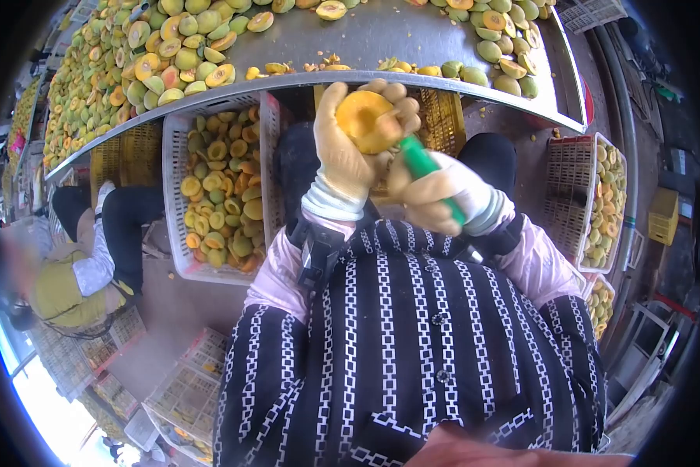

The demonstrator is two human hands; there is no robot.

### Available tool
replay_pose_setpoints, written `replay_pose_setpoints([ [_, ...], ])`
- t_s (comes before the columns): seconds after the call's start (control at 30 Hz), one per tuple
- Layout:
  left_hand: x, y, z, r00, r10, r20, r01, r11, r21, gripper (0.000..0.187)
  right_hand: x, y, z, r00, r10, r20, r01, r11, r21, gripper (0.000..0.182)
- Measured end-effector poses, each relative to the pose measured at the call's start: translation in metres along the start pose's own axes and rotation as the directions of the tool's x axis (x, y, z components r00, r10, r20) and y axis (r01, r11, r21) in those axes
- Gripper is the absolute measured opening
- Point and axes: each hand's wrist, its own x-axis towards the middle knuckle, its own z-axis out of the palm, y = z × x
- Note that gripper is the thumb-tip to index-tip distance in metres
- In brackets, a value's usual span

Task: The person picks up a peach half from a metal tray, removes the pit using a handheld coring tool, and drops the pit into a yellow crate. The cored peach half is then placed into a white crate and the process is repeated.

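My gloved left hand (pixel 346 144) holds a halved orange-fleshed fruit (pixel 365 121), cut face up, with the fingers curled round it. In my gloved right hand (pixel 439 191) is a green-handled tool (pixel 420 159), its upper end at the right side of the fruit's cut face. The tool's tip is blurred by motion. Both hands are close together in front of my body, just below the edge of the metal table (pixel 319 43). Wrist cuffs and pink sleeves show behind the gloves.
Halved fruits (pixel 186 58) are heaped on the table's left and right parts. A white crate (pixel 175 226) of fruit halves stands left of my legs, and more crates (pixel 568 194) stand at the right. Another person (pixel 77 272) sits at the left.
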Motion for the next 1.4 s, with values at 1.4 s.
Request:
replay_pose_setpoints([
  [1.4,-0.007,-0.027,-0.013,0.919,0.355,-0.174,-0.144,0.711,0.688,0.056,-0.027,-0.003,-0.011,0.755,-0.643,0.128,-0.233,-0.446,-0.864,0.034],
])
